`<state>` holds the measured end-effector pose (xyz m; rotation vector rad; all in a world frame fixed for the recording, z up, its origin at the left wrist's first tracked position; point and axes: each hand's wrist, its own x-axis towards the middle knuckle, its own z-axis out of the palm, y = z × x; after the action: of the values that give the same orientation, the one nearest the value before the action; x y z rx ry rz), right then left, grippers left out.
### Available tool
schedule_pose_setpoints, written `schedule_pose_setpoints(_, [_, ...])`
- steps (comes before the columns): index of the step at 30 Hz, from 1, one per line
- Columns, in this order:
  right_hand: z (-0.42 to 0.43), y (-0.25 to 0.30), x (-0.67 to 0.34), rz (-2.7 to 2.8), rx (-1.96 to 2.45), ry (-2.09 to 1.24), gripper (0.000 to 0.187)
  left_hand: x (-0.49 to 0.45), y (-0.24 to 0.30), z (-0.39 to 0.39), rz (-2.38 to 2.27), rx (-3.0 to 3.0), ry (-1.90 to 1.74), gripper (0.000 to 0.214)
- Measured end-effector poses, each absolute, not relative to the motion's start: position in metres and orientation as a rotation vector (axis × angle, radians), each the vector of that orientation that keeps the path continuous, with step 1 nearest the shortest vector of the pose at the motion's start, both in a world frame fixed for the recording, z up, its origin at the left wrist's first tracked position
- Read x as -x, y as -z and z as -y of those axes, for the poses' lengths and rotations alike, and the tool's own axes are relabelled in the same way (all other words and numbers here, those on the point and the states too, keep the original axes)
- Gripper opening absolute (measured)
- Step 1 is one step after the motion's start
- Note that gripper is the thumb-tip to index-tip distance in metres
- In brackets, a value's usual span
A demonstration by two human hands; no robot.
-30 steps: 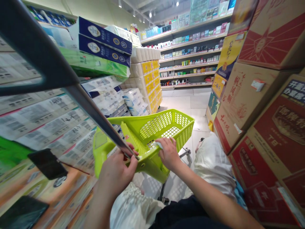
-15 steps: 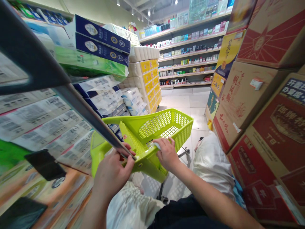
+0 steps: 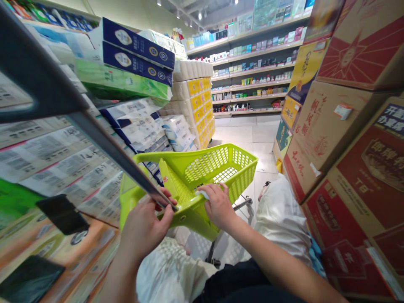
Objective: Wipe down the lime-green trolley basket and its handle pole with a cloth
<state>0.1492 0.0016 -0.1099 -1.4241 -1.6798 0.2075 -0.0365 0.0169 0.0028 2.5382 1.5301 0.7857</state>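
Note:
My left hand (image 3: 143,229) is curled around the near handle (image 3: 184,214) of a lime-green plastic shopping basket (image 3: 217,168), close to a dark metal shelf bar (image 3: 116,155). The fingertips are partly hidden behind that bar. My right hand (image 3: 218,206) lies over the basket's handle and rim on the other side, gripping it. A small white piece of paper or tissue (image 3: 202,194) pokes out beside its fingers. The basket stands on a wheeled metal frame (image 3: 243,204), and its bottom is mostly hidden by the handles and my hands.
Packs of toilet paper (image 3: 139,130) are stacked to the left, and large printed cardboard cartons (image 3: 356,168) rise to the right. White plastic bags (image 3: 280,219) hang near my legs. Tiled floor (image 3: 246,139) leads to store shelves (image 3: 252,71) behind.
The basket and both hands have shifted slightly left in view, and the shelves and cartons have shifted a little with the camera. Both hands keep their hold on the handles.

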Motion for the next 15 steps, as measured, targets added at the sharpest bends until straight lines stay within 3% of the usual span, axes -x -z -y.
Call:
schedule_pose_setpoints(7, [0.004,0.103,-0.134,1.779,1.318,-0.178,0.048,0.046,0.0,-0.023,-1.413,-2.624,-0.935,0.024])
schedule_pose_setpoints(9, [0.002,0.107,-0.14,1.756,1.36,-0.179,0.048,0.048,0.002,-0.017,-1.405,-2.6,-1.182,0.021])
schedule_pose_setpoints(13, [0.0,0.112,-0.149,1.672,1.501,-0.157,0.047,0.04,0.011,0.008,-1.436,-2.342,-1.933,0.048])
schedule_pose_setpoints(15, [0.002,0.11,-0.144,1.691,1.486,-0.144,0.048,0.026,0.021,0.02,-1.342,-2.469,-1.878,0.04])
